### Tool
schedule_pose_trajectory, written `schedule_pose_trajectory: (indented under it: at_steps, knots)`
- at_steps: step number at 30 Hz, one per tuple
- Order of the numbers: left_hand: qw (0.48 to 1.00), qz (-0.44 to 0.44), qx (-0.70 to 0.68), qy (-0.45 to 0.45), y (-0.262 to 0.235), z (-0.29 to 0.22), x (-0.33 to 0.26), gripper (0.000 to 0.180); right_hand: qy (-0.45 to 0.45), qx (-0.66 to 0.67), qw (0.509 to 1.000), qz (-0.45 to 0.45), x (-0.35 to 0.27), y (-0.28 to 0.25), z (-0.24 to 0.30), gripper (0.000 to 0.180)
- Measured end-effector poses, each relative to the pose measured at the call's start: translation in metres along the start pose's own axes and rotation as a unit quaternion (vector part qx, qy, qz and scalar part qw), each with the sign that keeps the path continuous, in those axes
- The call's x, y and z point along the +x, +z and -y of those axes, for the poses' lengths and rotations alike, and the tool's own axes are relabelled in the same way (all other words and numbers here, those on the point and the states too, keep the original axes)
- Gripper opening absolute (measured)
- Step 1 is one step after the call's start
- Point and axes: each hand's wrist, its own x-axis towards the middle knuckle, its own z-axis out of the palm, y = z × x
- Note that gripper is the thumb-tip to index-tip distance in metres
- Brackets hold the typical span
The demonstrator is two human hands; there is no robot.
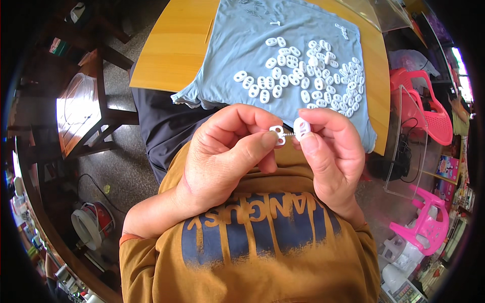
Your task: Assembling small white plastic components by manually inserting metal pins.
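Close to my chest, my left hand (222, 156) pinches a small white plastic cord-lock piece (278, 135) with holes, between thumb and forefinger. My right hand (333, 151) grips another white oval two-hole cord-lock piece (302, 128) the same way. A thin metal spring (289, 134) bridges the short gap between the two pieces. Beyond my hands, many similar white oval pieces (276, 73) lie loosely spread on a light blue cloth (227, 53). Smaller ones (352, 76) cluster at its right side.
Under the cloth is a yellow wooden table (174, 45). Small white stem-like parts (342, 31) lie near its far edge. A clear plastic panel (406, 146) stands right of the table, beside a red plastic chair (424, 101) and a pink plastic stool (424, 222). Dark wooden furniture (108, 118) is at left.
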Motion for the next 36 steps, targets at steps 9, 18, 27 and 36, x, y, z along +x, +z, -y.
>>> schedule_pose_trajectory:
  at_steps: [9,18,27,36]
  knots:
    - [1.000,-0.012,0.014,-0.003,0.001,0.000,0.001,0.010,-0.075,-0.173,0.982,0.000,0.003,-0.003,-0.001,0.024]
    - [0.999,0.019,0.033,0.019,0.000,0.004,-0.001,0.013,-0.162,-0.247,0.955,0.004,0.008,-0.001,-0.001,0.026]
    - [0.998,0.051,-0.003,0.030,0.003,0.004,-0.003,0.030,-0.191,-0.271,0.942,0.047,0.009,-0.007,-0.002,0.031]
    - [0.997,0.079,-0.001,0.002,0.000,0.001,-0.005,0.036,-0.162,-0.217,0.960,0.071,0.009,-0.008,0.001,0.040]
